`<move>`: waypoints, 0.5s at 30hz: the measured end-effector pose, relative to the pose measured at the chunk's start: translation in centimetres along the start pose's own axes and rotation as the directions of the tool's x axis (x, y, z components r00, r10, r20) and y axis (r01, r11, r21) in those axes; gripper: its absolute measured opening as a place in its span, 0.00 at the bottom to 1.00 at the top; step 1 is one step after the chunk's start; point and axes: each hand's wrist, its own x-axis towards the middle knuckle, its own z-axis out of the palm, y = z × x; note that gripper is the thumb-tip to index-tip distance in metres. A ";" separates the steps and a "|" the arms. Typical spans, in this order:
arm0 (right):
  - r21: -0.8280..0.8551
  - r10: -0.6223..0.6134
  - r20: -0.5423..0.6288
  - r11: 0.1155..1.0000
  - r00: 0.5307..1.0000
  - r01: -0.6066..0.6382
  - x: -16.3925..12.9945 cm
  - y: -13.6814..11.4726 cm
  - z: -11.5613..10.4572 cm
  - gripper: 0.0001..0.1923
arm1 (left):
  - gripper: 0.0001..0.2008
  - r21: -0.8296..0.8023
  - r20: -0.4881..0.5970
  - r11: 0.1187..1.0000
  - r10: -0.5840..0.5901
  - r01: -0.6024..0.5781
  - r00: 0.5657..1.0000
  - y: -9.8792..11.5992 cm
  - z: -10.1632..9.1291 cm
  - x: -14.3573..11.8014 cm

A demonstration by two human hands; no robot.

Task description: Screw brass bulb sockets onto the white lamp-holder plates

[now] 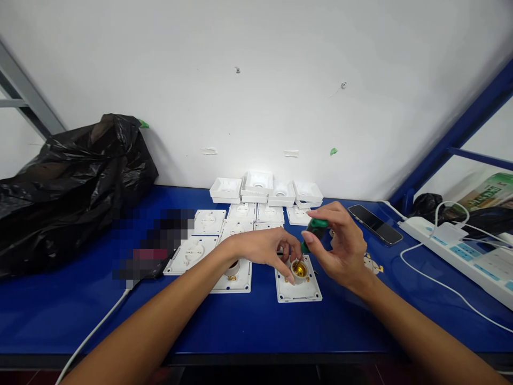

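Note:
A white square plate lies on the blue table, bearing a round lamp socket with a brass-coloured inside. My left hand reaches in from the left, its thumb and fingers closed around the socket's rim. Above it, my right hand grips the green and black handle of a screwdriver. The screwdriver leans down toward the socket; my left fingers partly hide its shaft, and its tip cannot be made out. Another plate with a socket sits under my left forearm, partly covered.
Several white plates and square white covers stand toward the wall. A phone and a power strip with white cables lie at right. Small metal-and-white parts are beside my right wrist. A black plastic bag fills the left.

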 end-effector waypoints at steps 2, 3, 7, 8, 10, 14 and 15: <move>0.037 0.048 0.046 0.998 0.998 -0.050 0.0 -0.2 -0.1 0.24 | 0.20 -0.002 0.009 1.000 -0.012 0.012 1.000 0.0 0.0 0.0; 0.057 0.064 0.068 0.996 0.996 -0.068 0.0 -0.3 -0.2 0.24 | 0.20 -0.005 0.013 1.000 -0.019 0.019 1.000 0.0 0.0 0.0; 0.039 0.052 0.082 0.998 0.995 -0.056 0.1 -0.5 -0.2 0.23 | 0.21 -0.011 0.015 1.000 -0.027 0.027 1.000 -0.1 0.0 0.0; 0.007 0.036 0.061 0.999 0.997 -0.037 0.2 -0.4 -0.1 0.22 | 0.21 -0.009 0.014 1.000 -0.024 0.025 1.000 -0.1 -0.1 0.0; -0.049 0.000 -0.008 0.999 1.000 -0.001 0.2 -0.2 0.1 0.21 | 0.20 -0.001 0.008 1.000 -0.024 0.024 1.000 0.0 -0.1 0.0; -0.045 -0.018 -0.067 0.999 0.998 0.015 0.1 0.2 0.3 0.23 | 0.20 -0.003 0.009 1.000 -0.014 0.014 1.000 0.0 -0.1 0.0; -0.041 -0.023 -0.049 0.999 0.999 0.021 0.1 0.2 0.2 0.23 | 0.20 -0.006 0.011 1.000 -0.007 0.007 1.000 -0.1 -0.1 0.0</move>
